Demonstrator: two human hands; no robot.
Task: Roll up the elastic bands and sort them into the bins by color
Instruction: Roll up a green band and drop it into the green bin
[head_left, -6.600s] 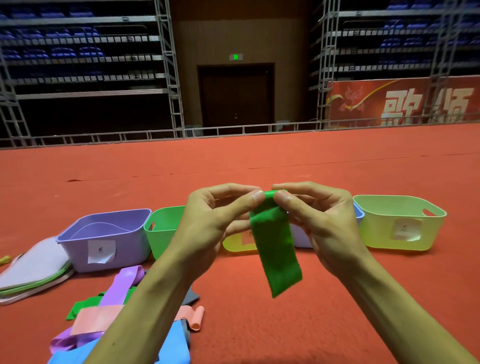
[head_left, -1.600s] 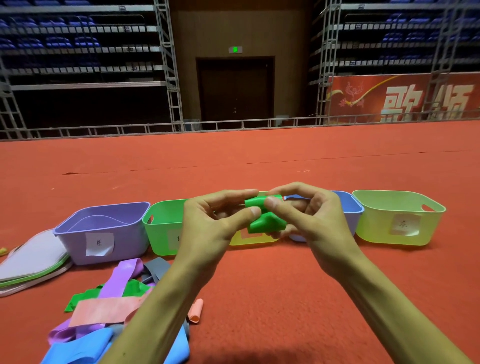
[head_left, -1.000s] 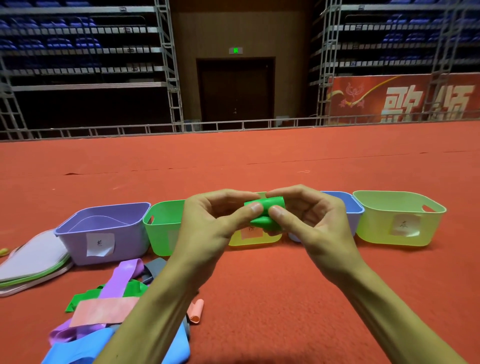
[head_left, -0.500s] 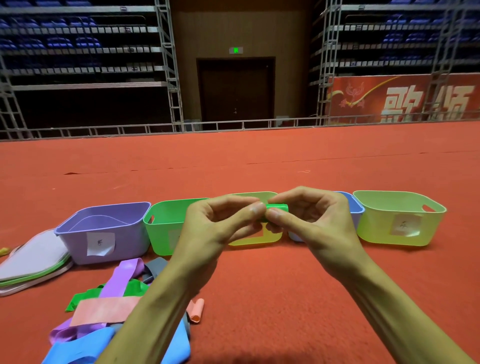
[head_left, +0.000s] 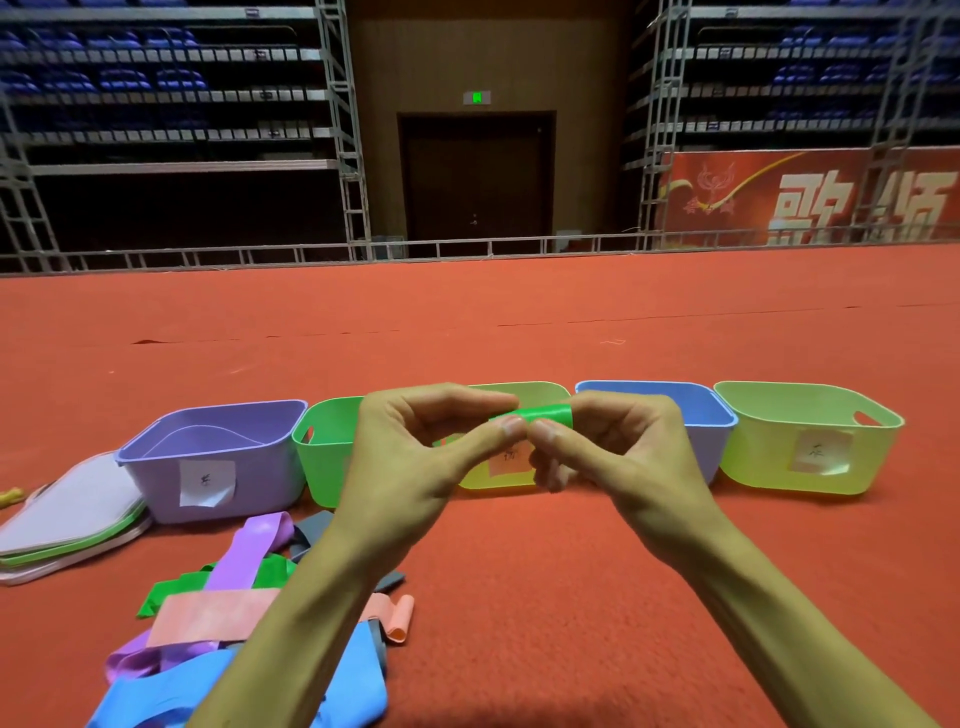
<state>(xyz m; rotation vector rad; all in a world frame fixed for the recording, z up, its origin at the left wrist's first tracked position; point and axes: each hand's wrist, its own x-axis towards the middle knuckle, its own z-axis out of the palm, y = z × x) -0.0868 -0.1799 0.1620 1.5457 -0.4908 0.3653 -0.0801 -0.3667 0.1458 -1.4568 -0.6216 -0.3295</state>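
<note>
A green elastic band (head_left: 543, 415), rolled into a tight tube, is pinched between my left hand (head_left: 415, 457) and my right hand (head_left: 618, 452), held above the floor in front of the bins. Five bins stand in a row on the red carpet: purple bin (head_left: 249, 467), green bin (head_left: 324, 457), yellow bin (head_left: 540, 395) mostly behind my hands, blue bin (head_left: 701, 410), and light green bin (head_left: 779, 467). A pile of loose bands lies at lower left: purple band (head_left: 249, 551), green band (head_left: 171, 592), pink band (head_left: 208, 618), blue band (head_left: 166, 691), grey band (head_left: 311, 530).
A stack of flat lids (head_left: 62, 514) lies left of the purple bin. A small yellow thing (head_left: 10, 496) shows at the left edge. Open red carpet (head_left: 519, 597) stretches in front of the bins and beyond them to a metal railing (head_left: 467, 247).
The hanging green band has been rolled up between my fingers into a small tight tube. My hands stayed in place in front of the bins.
</note>
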